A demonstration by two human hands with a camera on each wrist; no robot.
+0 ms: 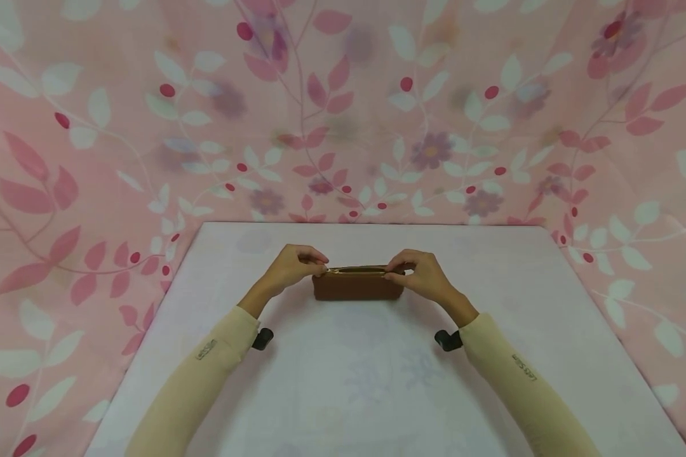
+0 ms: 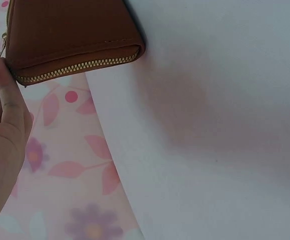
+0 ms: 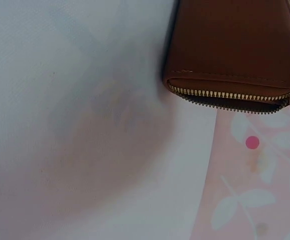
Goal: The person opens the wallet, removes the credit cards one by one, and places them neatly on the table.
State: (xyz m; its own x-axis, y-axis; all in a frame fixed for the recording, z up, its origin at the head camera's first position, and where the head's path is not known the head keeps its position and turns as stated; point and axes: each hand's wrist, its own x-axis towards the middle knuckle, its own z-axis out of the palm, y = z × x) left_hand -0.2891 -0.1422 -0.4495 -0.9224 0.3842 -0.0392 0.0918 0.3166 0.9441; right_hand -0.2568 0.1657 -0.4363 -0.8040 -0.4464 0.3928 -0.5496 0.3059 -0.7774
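A brown zip-around wallet (image 1: 358,287) stands on its long edge on the white table, zip side up. Its gold zip teeth are closed at the left end, as the left wrist view shows. At the right end the teeth (image 3: 225,95) are parted, and along the top a gap shows in the head view. My left hand (image 1: 291,265) pinches the small zip pull at the wallet's upper left corner. With thumb and fingers, my right hand (image 1: 425,274) pinches the upper edge near the right corner. Only a sliver of that hand enters the right wrist view.
The white-covered table (image 1: 354,381) spreads around the wallet, its far edge a short way behind. Pink floral cloth (image 1: 343,114) hangs at the back and both sides. Dark wrist devices (image 1: 448,340) jut inward from the cream sleeves (image 1: 206,381).
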